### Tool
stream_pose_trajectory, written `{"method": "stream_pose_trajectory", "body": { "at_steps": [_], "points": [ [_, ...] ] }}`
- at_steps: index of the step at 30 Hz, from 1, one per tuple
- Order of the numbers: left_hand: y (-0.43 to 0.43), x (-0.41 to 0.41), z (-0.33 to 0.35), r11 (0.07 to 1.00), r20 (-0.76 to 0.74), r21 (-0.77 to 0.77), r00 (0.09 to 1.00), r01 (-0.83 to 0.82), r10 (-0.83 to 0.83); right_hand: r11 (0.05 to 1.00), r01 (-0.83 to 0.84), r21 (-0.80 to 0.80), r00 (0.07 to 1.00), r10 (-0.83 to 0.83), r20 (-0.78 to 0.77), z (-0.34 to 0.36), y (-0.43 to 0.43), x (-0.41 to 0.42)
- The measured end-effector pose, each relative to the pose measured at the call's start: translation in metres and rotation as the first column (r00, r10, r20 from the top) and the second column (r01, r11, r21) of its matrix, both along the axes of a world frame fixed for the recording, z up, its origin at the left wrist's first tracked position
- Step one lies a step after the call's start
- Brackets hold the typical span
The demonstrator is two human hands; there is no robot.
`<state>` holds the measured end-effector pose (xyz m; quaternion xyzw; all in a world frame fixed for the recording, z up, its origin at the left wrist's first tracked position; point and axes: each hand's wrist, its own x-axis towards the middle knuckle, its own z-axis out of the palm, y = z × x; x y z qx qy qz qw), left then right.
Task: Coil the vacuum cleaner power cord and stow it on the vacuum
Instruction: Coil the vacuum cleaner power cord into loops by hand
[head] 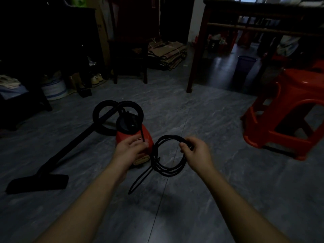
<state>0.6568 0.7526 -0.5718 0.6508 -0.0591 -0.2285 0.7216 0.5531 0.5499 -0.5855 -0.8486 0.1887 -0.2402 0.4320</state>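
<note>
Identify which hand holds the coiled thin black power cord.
The right hand grips the cord coil; the left hand pinches one straight strand near the red vacuum.

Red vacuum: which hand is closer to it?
Left. The left hand is over the vacuum, pinching a cord strand; the right hand holds the coil off to its right.

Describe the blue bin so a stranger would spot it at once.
Start at the dark wooden table in the upper right of the room. On the grey floor beneath it, beyond the red plastic stool, stands the blue bin. It is the only blue thing there, a round, upright, open-topped tub, while the stool near it is red.
</note>
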Motion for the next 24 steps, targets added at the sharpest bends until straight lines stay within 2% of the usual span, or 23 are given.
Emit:
{"method": "stream_pose_trajectory", "body": {
  "at_steps": [3, 7, 12, 18, 22, 24],
  "points": [
    [-0.001, -0.001, -0.001, 0.996, 0.064, 0.070, 0.996, 0.053, -0.058, 0.998, -0.031, -0.063, 0.998, 0.028, -0.048, -0.004, 0.000, 0.001],
    [-0.004, -0.007, -0.002, 0.975, 0.246, 0.200, 0.958, 0.097, -0.146, 0.994, -0.065, -0.091, 0.995, 0.057, -0.088, -0.007, 0.002, 0.002],
    [-0.001, -0.008, -0.007, 0.912, 0.482, 0.396, 0.822, 0.104, -0.303, 0.996, -0.060, -0.063, 0.994, 0.053, -0.096, -0.005, 0.003, 0.002],
    [0.003, -0.008, -0.010, 0.903, 0.514, 0.397, 0.774, 0.167, -0.369, 0.991, -0.135, 0.019, 0.988, 0.136, -0.070, -0.002, 0.004, 0.001],
    [0.003, -0.006, -0.009, 0.895, 0.562, 0.430, 0.741, 0.118, -0.368, 0.972, -0.213, 0.098, 0.976, 0.217, -0.031, 0.003, 0.002, 0.000],
    [0.002, -0.006, -0.006, 0.902, 0.561, 0.404, 0.738, 0.151, -0.374, 0.962, -0.233, 0.140, 0.972, 0.236, -0.004, 0.004, 0.002, -0.001]
  ]
}}
